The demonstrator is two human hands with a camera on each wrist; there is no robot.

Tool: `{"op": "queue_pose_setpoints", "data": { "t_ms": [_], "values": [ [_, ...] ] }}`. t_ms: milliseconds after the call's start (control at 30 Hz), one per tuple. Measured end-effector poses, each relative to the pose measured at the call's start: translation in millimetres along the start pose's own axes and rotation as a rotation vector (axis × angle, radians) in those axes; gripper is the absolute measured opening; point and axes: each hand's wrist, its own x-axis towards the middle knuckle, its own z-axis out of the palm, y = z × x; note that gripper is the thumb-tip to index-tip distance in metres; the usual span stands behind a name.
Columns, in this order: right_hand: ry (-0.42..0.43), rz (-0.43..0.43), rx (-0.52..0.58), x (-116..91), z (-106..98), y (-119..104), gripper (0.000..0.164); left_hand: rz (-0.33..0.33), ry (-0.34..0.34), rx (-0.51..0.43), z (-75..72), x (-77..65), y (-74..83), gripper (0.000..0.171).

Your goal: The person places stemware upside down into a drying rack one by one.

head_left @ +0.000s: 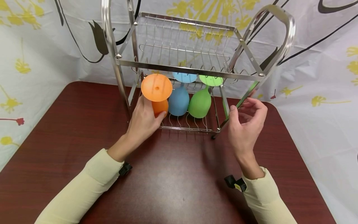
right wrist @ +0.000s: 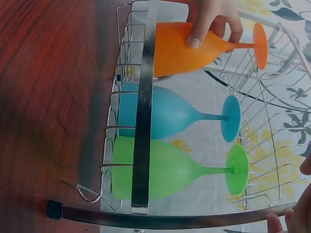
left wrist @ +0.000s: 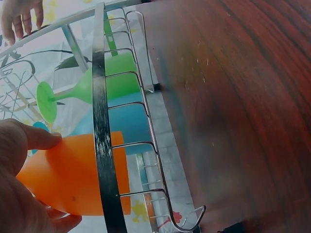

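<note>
Upside down on the lower tier of a metal dish rack (head_left: 190, 70) stands an orange wine glass (head_left: 160, 109). My left hand (head_left: 144, 119) grips its bowl, thumb on one side and fingers on the other, as the right wrist view also shows. Beside it are a blue wine glass (right wrist: 170, 114) and a green wine glass (right wrist: 167, 167), both inverted with their feet up. My right hand (head_left: 247, 126) is by the rack's right leg, its fingers (left wrist: 27, 20) loosely extended along the leg in the left wrist view and holding nothing.
The rack stands on a dark red-brown table (head_left: 173, 183), close to a floral-patterned sheet (head_left: 316, 74) hung behind and at both sides. Its upper wire shelf (head_left: 184, 46) overhangs the glasses. A tall curved handle (head_left: 289, 31) rises on the right.
</note>
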Motion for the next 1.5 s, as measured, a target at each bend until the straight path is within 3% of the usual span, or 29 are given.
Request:
{"op": "queue_pose_setpoints", "data": {
  "t_ms": [267,533,733,1067,1500],
  "values": [
    [0.024,0.055,0.04,6.3,-3.1,16.6,0.046,-0.008,0.01,-0.002,1.3,3.2,-3.7,0.085],
    [-0.043,0.174,-0.015,9.0,-5.6,24.7,0.036,-0.045,-0.003,0.006,3.1,4.9,-8.4,0.081],
    [-0.068,0.162,-0.033,8.6,-6.3,30.1,0.034,-0.092,-0.021,-0.007,5.7,5.9,-13.5,0.081],
    [-0.07,0.12,-0.034,8.9,-5.1,30.6,0.031,-0.096,-0.041,-0.018,9.8,11.5,-18.8,0.079],
    [-0.083,0.129,-0.061,8.2,-5.7,33.9,0.032,-0.179,-0.051,-0.016,18.3,25.3,-20.6,0.082]
  ]
}}
